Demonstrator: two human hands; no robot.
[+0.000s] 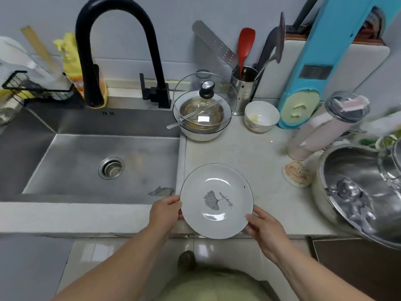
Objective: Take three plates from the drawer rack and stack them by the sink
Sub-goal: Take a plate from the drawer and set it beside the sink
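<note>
A white plate (217, 200) with a thin dark rim and a grey leaf print is at the front edge of the pale counter (245, 148), just right of the steel sink (86, 161). My left hand (166, 210) grips its left rim. My right hand (265, 229) holds its lower right rim. The plate's front part overhangs the counter edge. I cannot tell whether it rests on the counter or hovers just above it. The drawer rack is out of view.
A black faucet (121, 51) arches over the sink. Behind the plate stand a white pot with a glass lid (204, 111), a small white bowl (261, 116) and a utensil holder (244, 88). A large steel pan (358, 192) and a shell-shaped dish (297, 173) lie to the right.
</note>
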